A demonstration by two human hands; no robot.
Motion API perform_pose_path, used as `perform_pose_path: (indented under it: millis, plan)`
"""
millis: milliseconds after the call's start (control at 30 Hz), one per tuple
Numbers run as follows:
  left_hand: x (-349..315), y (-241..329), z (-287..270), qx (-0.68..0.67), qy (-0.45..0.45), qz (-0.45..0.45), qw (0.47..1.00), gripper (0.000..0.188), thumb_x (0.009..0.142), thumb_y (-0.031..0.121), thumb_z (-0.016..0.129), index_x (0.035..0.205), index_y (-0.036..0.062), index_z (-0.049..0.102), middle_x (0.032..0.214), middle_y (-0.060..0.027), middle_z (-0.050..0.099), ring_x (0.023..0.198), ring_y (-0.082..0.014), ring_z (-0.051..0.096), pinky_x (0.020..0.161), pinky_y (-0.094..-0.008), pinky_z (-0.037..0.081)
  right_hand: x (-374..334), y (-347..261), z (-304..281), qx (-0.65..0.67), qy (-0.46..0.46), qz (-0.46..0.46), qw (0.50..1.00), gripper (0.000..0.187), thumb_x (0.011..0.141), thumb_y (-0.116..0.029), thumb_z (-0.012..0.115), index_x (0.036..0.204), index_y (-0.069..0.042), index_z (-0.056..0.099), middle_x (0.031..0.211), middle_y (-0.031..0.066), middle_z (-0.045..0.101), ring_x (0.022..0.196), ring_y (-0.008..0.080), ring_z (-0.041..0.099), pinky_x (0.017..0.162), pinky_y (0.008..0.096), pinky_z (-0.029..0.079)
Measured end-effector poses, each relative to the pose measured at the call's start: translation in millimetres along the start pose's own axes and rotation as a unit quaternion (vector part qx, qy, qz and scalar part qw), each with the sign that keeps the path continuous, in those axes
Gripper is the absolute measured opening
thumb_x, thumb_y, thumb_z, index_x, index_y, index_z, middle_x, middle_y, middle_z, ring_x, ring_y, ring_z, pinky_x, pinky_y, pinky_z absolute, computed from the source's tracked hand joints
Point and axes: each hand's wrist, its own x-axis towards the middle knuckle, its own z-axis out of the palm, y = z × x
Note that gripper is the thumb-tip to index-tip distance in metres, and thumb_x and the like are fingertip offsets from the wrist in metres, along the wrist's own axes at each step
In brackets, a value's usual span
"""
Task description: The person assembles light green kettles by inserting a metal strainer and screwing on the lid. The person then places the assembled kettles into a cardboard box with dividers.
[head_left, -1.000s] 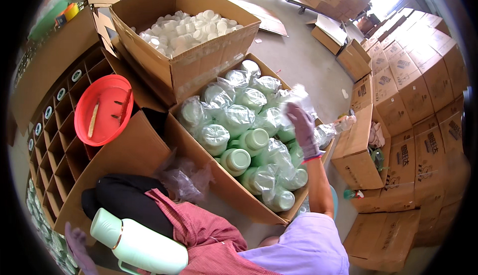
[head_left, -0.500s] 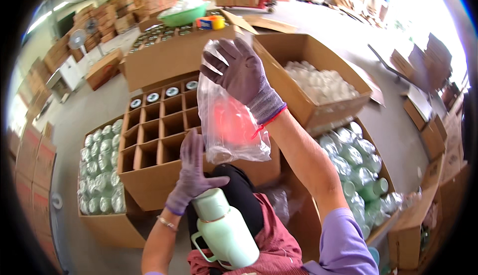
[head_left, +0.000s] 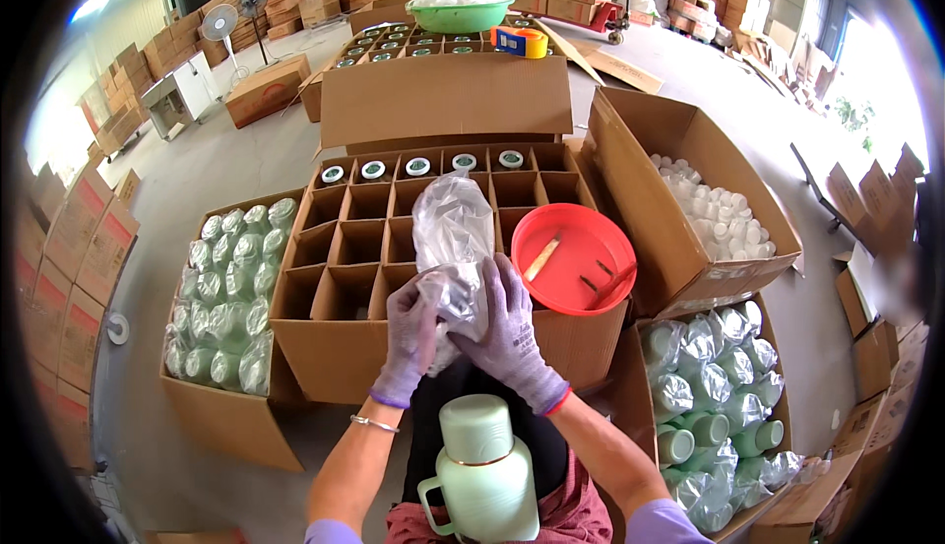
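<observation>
Both my hands wear light purple-grey knitted gloves. Between them is a clear plastic bag [head_left: 453,219], crumpled at its near end and lying over the near part of the divided carton [head_left: 330,357]. My left hand [head_left: 409,332] grips the bag's gathered edge from the left. On its right side, my right hand [head_left: 507,332] pinches the same near end. A mint green jug [head_left: 487,480] with a side handle and a lid stands upright on my lap, just below the hands, touched by neither. Silver-white-topped items fill the carton's far row of compartments; many nearer ones look vacant.
A red basin [head_left: 561,293] holding small tools sits on the carton's right side. Bagged green jugs fill boxes at left [head_left: 226,396] and right [head_left: 778,347]. White caps lie in an open box [head_left: 679,258]. Behind stand a green bowl [head_left: 458,22] and a tape roll [head_left: 532,44].
My right hand has come down from its raised position, and both hands have closed on the bag's near end. The bag no longer covers the red basin. The view has shifted.
</observation>
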Motion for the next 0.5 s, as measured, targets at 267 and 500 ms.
perform_pose_path:
  millis: [267, 500]
  plan:
    - [-68.6, 6.6, -105.0, 0.091, -0.032, -0.067, 0.993, 0.041, 0.098, 0.033, 0.061, 0.115, -0.0026, 0.07, 0.093, -0.0018, 0.07, 0.058, 0.0008, 0.043, 0.053, -0.0173, 0.036, -38.0, 29.4, -10.8, -0.05, 0.069, 0.064, 0.994, 0.052, 0.081, -0.003, 0.062, 0.132, -0.001, 0.055, 0.129, 0.0223, 0.055, 0.115, 0.0406, 0.055, 0.098, 0.0465, 0.046]
    - [-212.4, 2.8, -80.8, 0.243, -0.083, 0.053, 0.965, 0.064, 0.098, 0.048, 0.047, 0.128, -0.0084, 0.058, 0.108, -0.0225, 0.07, 0.091, -0.0344, 0.07, 0.08, -0.0391, 0.054, -166.5, -34.2, -83.5, -0.035, 0.04, -0.031, 0.998, 0.028, 0.079, -0.005, 0.061, 0.107, -0.003, 0.06, 0.114, 0.0173, 0.059, 0.111, 0.0377, 0.056, 0.104, 0.0567, 0.042]
